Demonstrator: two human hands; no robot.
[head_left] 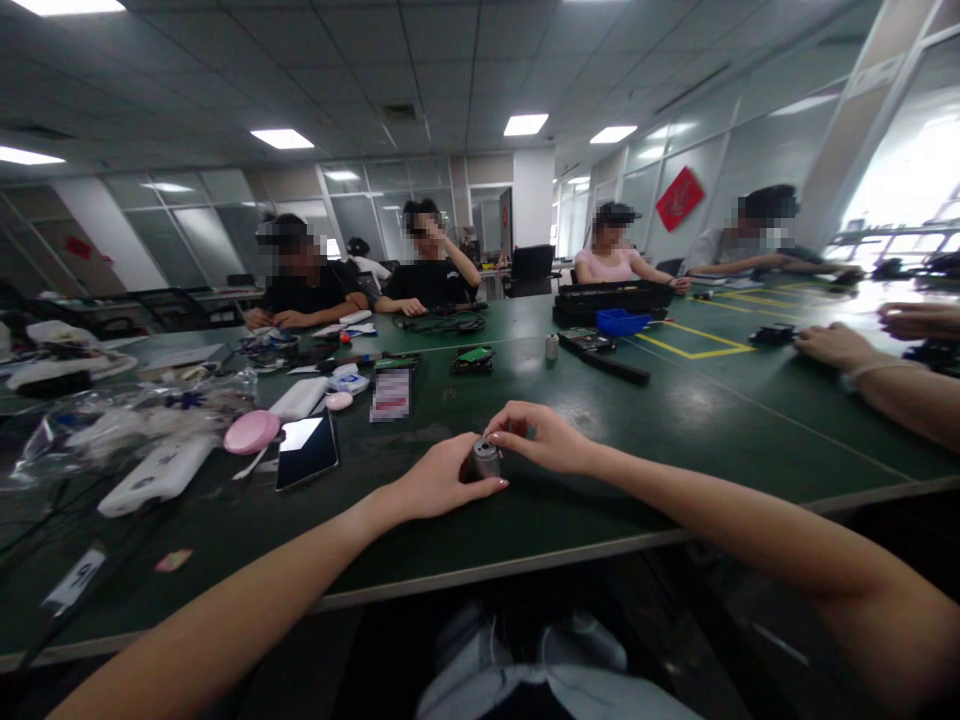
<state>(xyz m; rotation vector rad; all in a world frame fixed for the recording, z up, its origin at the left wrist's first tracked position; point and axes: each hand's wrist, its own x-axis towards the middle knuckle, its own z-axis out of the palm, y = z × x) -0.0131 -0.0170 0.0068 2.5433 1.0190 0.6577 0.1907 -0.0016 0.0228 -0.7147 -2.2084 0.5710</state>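
Green tabletop (pixel 720 430), ceiling lights (pixel 526 125); left grip (pixel 439 478) clasping grey cylinder (pixel 487 464), right grip (pixel 546 437) at cylinder's top, pinch unclear

Site appears to be an office-type workroom: glass partitions (pixel 217 235), ceiling light panels (pixel 526 125), a desk chair (pixel 531 268), people (pixel 431 285) seated round a shared green surface (pixel 750 420) bearing cables (pixel 450 322).

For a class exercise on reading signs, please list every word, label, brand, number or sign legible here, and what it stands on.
Nothing can be read with certainty.
White tag, lower left: dark mark, too blurred.
Large red sign on the wall: markings too blurred.
Pixelated panel: unreadable.
Black shirt, seated person centre-left: pale print, too small.
Grey cylinder: no readable text.
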